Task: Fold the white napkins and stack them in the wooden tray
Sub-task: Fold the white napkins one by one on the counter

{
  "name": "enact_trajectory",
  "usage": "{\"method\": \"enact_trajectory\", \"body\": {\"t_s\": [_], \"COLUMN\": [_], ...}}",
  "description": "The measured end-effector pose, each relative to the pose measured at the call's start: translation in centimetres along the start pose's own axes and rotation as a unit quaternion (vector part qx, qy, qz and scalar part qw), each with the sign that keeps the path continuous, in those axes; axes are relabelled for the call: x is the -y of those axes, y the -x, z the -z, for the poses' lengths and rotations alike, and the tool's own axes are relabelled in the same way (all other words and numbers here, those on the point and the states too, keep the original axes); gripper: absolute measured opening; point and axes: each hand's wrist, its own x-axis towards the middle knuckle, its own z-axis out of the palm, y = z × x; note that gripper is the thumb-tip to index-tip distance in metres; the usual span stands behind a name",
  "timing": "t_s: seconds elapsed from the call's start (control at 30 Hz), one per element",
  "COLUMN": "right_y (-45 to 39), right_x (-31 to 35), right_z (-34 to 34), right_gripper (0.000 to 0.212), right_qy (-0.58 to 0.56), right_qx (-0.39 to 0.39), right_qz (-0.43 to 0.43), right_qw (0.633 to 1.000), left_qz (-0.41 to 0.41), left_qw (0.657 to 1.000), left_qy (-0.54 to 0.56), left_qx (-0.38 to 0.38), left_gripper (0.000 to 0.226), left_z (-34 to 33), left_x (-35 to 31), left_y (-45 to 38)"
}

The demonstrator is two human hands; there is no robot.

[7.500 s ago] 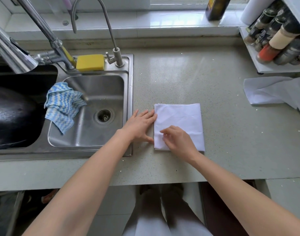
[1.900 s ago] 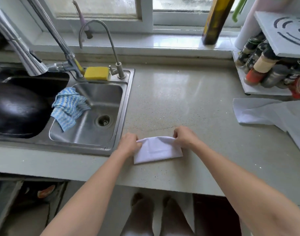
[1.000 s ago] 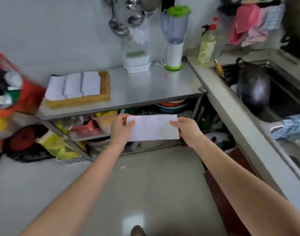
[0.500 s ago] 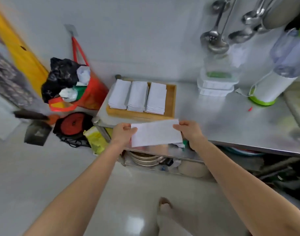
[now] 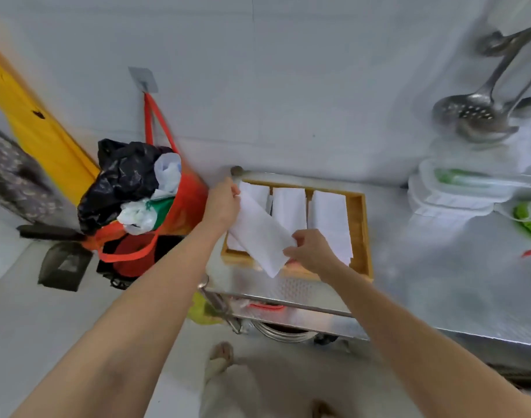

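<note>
One wooden tray (image 5: pixel 360 233) sits at frame centre, holding three stacks of white napkins (image 5: pixel 329 220). One more folded napkin (image 5: pixel 259 233) is held above it by two hands (image 5: pixel 222 206). Two stacked plastic containers (image 5: pixel 457 194) stand at right.

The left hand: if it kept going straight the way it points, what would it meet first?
Probably the white wall behind the wooden tray; the left hand pinches the folded napkin near the tray's far-left corner, though depth is unclear.

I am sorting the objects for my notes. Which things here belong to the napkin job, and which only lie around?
Job: folded napkin, held by left hand and right hand; wooden tray; napkin stacks.

Lying about: red bag, ladles, plastic containers, steel table.
</note>
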Motion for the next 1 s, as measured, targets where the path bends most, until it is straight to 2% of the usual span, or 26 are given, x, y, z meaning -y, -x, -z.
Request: {"method": "enact_trajectory", "body": {"t_s": [0.1,0.2,0.3,0.4,0.5,0.63,0.73,0.8,0.87,1.0], "right_y": [-1.5,-2.5,-3.5,-4.1,-4.6,-5.1,-5.1,-4.5,-3.5,0.3], "right_x": [2.0,3.8,4.9,5.0,4.8,5.0,5.1,5.1,4.7,2.4], "right_z": [-2.7,-5.2,-7.4,-9.1,-10.4,-11.2,-11.2,-10.5,-9.1,-4.3], "right_gripper": [0.010,0.004,0.016,0.014,0.012,0.016,0.011,0.009,0.011,0.008], "right_qy": [-0.038,-0.124,-0.225,-0.278,-0.255,-0.206,-0.158,-0.121,-0.121,-0.119], "right_qx": [-0.045,-0.091,-0.136,-0.188,-0.210,-0.207,-0.182,-0.170,-0.161,-0.190], "right_qz": [-0.054,-0.120,-0.169,-0.204,-0.227,-0.239,-0.236,-0.231,-0.233,-0.215], "right_qw": [0.997,0.981,0.950,0.920,0.916,0.926,0.941,0.950,0.952,0.951], "left_qz": [-0.069,-0.119,-0.163,-0.205,-0.252,-0.279,-0.339,-0.341,-0.341,-0.405], "left_qw": [0.996,0.987,0.975,0.957,0.937,0.913,0.861,0.831,0.833,0.843], "left_qy": [-0.007,-0.005,-0.033,-0.037,-0.065,-0.116,-0.245,-0.307,-0.307,-0.238], "left_qx": [0.058,0.107,0.147,0.200,0.232,0.273,0.290,0.315,0.310,0.261], "left_gripper": [0.024,0.032,0.035,0.031,0.029,0.039,0.053,0.064,0.066,0.050], "left_z": [0.5,0.4,-0.4,-1.8,-3.4,-4.6,-4.8,-4.7,-4.3,-4.0], "left_x": [-0.1,0.2,0.8,1.5,2.8,4.2,4.2,3.8,2.6,-3.1], "left_y": [-5.1,-8.8,-10.9,-11.9,-12.2,-12.4,-12.6,-12.4,-11.9,-9.4]}}
